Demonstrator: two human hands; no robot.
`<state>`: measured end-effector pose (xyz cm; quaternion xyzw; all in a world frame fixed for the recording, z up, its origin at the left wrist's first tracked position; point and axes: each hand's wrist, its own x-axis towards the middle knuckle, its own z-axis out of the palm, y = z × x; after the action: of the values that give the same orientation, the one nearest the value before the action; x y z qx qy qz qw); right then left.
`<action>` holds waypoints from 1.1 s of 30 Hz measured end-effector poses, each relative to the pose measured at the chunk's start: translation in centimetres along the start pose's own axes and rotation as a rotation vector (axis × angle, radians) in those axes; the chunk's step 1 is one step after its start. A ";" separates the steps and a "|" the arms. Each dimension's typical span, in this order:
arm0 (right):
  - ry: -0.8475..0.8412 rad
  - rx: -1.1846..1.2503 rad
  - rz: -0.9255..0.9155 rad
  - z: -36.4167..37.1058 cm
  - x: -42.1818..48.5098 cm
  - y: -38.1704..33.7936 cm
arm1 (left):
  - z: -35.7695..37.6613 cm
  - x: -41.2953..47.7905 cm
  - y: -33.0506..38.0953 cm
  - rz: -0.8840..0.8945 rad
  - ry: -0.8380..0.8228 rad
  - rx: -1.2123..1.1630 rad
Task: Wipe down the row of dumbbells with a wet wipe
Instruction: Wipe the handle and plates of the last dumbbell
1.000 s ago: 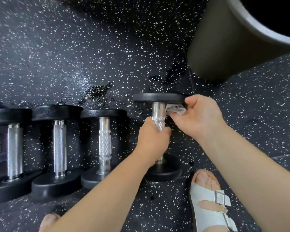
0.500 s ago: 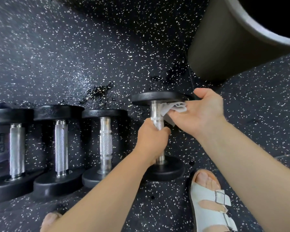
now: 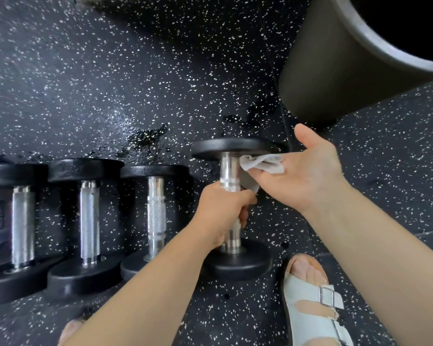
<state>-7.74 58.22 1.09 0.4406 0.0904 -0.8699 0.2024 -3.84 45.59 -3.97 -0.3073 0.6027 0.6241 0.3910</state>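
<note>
Left hand: the left hand (image 3: 224, 216) was closed in a fist around the knurled steel handle of the rightmost dumbbell (image 3: 231, 208), gripping it at mid-length.
Right hand: the right hand (image 3: 308, 173) sat at 3 o'clock from that handle, palm up, thumb raised clear toward 12 o'clock, its fingers curled loosely over a wet wipe (image 3: 261, 164).
Wet wipe: white and crumpled, it was pressed against the upper, smooth part of the handle, just under the far weight head.
Held dumbbell: it stood apart from the others, at 3 o'clock from them, its near head toward 6 o'clock; whether that head touched the floor could not be told.
Row of dumbbells: three more dumbbells (image 3: 156, 216) lay side by side at 9 o'clock from the held one, handles running 12 to 6 o'clock.
Floor: black speckled rubber floor (image 3: 110, 83), with a darker patch at 12 o'clock from the row.
Bin: a dark round bin (image 3: 330, 71) stood at 1 o'clock from the hands.
Sandal: a pale buckled sandal (image 3: 315, 310) on a foot was at 5 o'clock from the held dumbbell.
</note>
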 end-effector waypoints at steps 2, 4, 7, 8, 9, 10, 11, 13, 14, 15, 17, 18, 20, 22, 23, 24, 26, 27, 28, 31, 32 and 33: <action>0.035 0.015 -0.020 0.0 1.4 0.7 | 0.2 0.0 0.1 -0.014 -0.037 -0.024; 0.119 -0.006 -0.058 0.2 2.3 1.2 | 0.5 -0.1 0.3 -0.012 -0.068 -0.039; 0.132 -0.028 -0.085 0.5 2.2 1.0 | 0.5 0.0 0.6 0.021 -0.091 -0.039; 0.105 -0.024 -0.087 0.6 1.7 0.6 | 0.5 0.0 0.7 0.040 -0.089 -0.026; 0.080 -0.019 -0.091 0.5 1.2 0.2 | 0.4 0.1 0.8 0.058 -0.078 -0.004; 0.062 -0.013 -0.094 0.4 0.5 -0.2 | 0.4 0.2 0.8 0.074 -0.061 0.022; 0.051 0.001 -0.094 0.3 -0.1 -0.6 | 0.3 0.2 0.8 0.089 -0.044 0.047; 0.047 0.024 -0.087 0.1 -1.2 -1.1 | 0.1 0.3 0.8 0.096 -0.033 0.068; 0.048 0.029 -0.080 0.1 -1.4 -1.2 | 0.1 0.3 0.8 0.087 -0.035 0.060; 0.061 0.030 -0.075 0.1 -1.2 -1.2 | 0.2 0.3 0.6 0.074 -0.037 0.047; 0.126 -0.007 -0.085 0.3 -0.3 -0.8 | 0.4 0.3 0.1 0.049 -0.043 0.014; 0.144 -0.032 -0.095 0.3 0.4 -0.5 | 0.6 0.3 -0.1 0.043 -0.058 -0.002; 0.196 -0.061 -0.108 0.2 1.5 0.2 | 0.8 0.4 -0.5 0.023 -0.108 -0.030; 0.295 -0.128 -0.164 -0.5 2.5 0.3 | 0.8 0.7 -0.8 -0.008 -0.151 -0.041; 0.333 -0.195 -0.205 -0.9 2.8 0.2 | 0.8 1.0 -0.9 -0.022 -0.168 -0.044; 0.367 -0.278 -0.244 -1.4 3.2 0.0 | 0.7 1.2 -1.1 -0.038 -0.179 -0.045; 0.487 -0.424 -0.322 -2.6 3.8 -0.6 | 0.3 1.6 -1.4 -0.075 -0.185 -0.045; 0.560 -0.459 -0.359 -2.9 4.0 -1.0 | 0.1 1.8 -1.6 -0.096 -0.189 -0.053; 0.604 -0.470 -0.390 -3.1 4.0 -1.4 | -0.1 2.0 -1.8 -0.118 -0.194 -0.067; 0.595 -0.437 -0.402 -3.0 3.7 -1.9 | -0.9 2.4 -2.9 -0.180 -0.179 -0.067; 0.586 -0.431 -0.402 -2.9 3.7 -2.0 | -1.1 2.5 -3.2 -0.191 -0.158 -0.047; 0.581 -0.444 -0.403 -2.8 3.5 -2.0 | -1.2 2.6 -3.5 -0.200 -0.129 -0.035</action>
<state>-8.41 59.97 -3.47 0.5870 0.4134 -0.6909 0.0841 -2.21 44.55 -8.06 -0.3319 0.5316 0.6106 0.4841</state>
